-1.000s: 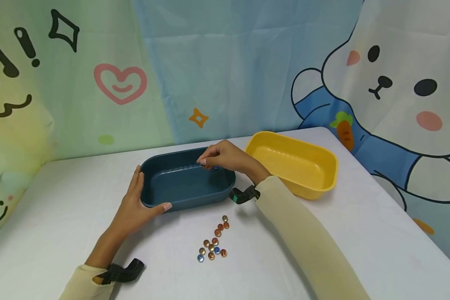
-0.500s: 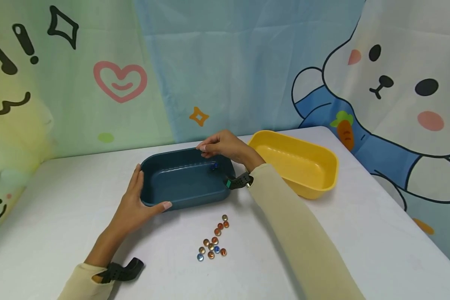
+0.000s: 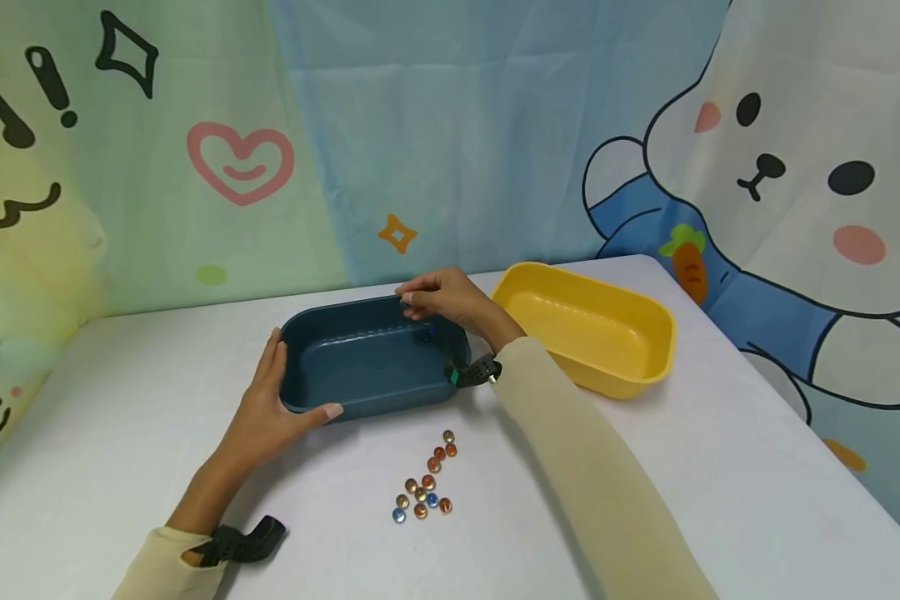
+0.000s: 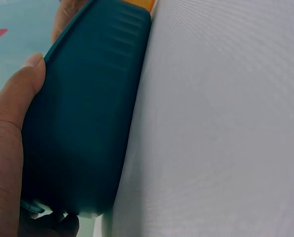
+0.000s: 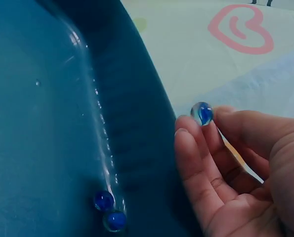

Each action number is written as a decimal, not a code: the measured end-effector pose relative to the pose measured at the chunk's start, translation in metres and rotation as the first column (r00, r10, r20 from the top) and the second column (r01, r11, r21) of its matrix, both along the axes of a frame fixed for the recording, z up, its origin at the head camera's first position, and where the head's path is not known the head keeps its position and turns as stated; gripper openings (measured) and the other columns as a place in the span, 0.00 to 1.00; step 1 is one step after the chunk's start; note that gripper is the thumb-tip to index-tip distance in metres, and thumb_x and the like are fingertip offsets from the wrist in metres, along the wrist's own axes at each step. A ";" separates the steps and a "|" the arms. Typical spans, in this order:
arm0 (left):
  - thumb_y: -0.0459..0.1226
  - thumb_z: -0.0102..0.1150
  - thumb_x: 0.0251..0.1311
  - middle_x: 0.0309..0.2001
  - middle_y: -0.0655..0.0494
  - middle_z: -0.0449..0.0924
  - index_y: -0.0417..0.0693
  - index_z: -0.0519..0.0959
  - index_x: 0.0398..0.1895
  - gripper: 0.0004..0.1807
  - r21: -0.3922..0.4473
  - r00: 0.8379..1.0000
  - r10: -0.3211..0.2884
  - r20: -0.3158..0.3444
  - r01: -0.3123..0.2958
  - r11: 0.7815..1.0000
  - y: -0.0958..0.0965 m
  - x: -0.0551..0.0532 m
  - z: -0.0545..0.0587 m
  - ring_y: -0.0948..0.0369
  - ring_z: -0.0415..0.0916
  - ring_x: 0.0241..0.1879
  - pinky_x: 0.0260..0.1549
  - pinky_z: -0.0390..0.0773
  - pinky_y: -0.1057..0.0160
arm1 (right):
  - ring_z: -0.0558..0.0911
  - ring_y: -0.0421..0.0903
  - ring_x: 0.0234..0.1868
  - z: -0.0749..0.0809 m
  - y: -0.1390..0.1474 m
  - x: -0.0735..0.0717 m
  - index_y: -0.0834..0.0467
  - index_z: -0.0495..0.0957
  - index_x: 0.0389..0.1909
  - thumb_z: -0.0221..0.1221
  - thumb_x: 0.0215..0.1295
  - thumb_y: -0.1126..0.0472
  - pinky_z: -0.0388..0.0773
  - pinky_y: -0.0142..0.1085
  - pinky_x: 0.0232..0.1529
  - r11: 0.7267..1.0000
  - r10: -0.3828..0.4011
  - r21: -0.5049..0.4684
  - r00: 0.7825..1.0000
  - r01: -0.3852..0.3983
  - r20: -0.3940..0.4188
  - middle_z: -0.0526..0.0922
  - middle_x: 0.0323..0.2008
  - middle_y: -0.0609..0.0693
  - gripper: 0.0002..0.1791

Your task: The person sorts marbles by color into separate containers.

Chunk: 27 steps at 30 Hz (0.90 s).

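Note:
Thumb and fingertips of my right hand (image 3: pixel 450 302) pinch a clear marble with a blue swirl (image 5: pixel 202 114), over the far right rim of the dark blue tub (image 3: pixel 367 404). Inside that tub, two blue marbles (image 5: pixel 109 211) lie against the wall in the right wrist view. My left hand (image 3: pixel 273 412) holds the tub's left end, thumb at the near rim and fingers along the left side. The left wrist view shows that thumb (image 4: pixel 25 84) against the tub's outer wall. On the white table, several loose orange, amber and blue marbles (image 3: pixel 428 482) lie in front of the tub.
A yellow tub (image 3: pixel 592 321) stands just right of the blue one, behind my right forearm. The white table (image 3: pixel 720 467) meets a printed cloth backdrop (image 3: pixel 495 125) at its far edge. Each wrist wears a black band (image 3: pixel 240 546).
My right hand has lifted slightly from inside the blue tub to above its far rim, bringing the held marble up. My left hand stays on the tub.

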<state>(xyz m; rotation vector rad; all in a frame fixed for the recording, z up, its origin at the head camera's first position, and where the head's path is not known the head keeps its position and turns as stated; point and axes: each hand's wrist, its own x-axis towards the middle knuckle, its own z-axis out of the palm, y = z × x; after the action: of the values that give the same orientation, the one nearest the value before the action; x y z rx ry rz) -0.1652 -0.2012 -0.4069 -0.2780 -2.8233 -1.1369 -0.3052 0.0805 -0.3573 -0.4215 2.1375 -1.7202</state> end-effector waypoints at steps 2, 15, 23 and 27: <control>0.57 0.71 0.49 0.78 0.56 0.28 0.40 0.38 0.77 0.65 -0.004 1.000 0.002 0.003 -0.002 1.000 0.000 0.001 0.000 0.47 0.35 0.75 0.63 0.51 0.33 | 0.83 0.54 0.45 -0.002 -0.001 0.000 0.66 0.79 0.55 0.58 0.69 0.65 0.75 0.50 0.55 1.000 -0.003 -0.016 1.000 0.002 -0.005 0.82 0.47 0.60 0.16; 0.58 0.72 0.48 0.78 0.55 0.28 0.39 0.38 0.77 0.66 -0.008 1.000 0.006 -0.005 -0.006 1.000 0.000 0.000 -0.001 0.46 0.35 0.75 0.62 0.52 0.33 | 0.83 0.52 0.42 -0.006 0.000 0.002 0.65 0.79 0.54 0.55 0.71 0.66 0.77 0.47 0.53 0.997 -0.050 -0.058 0.998 0.048 -0.048 0.81 0.48 0.65 0.14; 0.58 0.71 0.48 0.78 0.54 0.28 0.39 0.38 0.77 0.66 -0.009 1.000 0.007 -0.001 -0.007 1.000 0.000 0.000 0.001 0.47 0.35 0.75 0.63 0.52 0.34 | 0.84 0.50 0.39 -0.008 0.001 0.005 0.68 0.79 0.53 0.55 0.71 0.68 0.75 0.52 0.53 0.996 -0.048 -0.085 0.994 0.040 -0.096 0.81 0.46 0.66 0.14; 0.58 0.72 0.48 0.78 0.54 0.29 0.39 0.38 0.77 0.66 -0.005 1.000 0.006 -0.008 -0.006 1.000 0.000 -0.001 -0.001 0.48 0.35 0.75 0.63 0.52 0.34 | 0.84 0.52 0.41 -0.007 0.000 0.006 0.69 0.78 0.53 0.55 0.71 0.68 0.76 0.51 0.53 0.998 -0.033 -0.061 0.995 0.028 -0.095 0.81 0.46 0.66 0.14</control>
<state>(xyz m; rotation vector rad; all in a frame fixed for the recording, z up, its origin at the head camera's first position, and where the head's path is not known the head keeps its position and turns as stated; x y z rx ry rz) -0.1659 -0.2014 -0.4076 -0.2742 -2.8191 -1.1246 -0.2992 0.0805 -0.3645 -0.5003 2.1739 -1.8190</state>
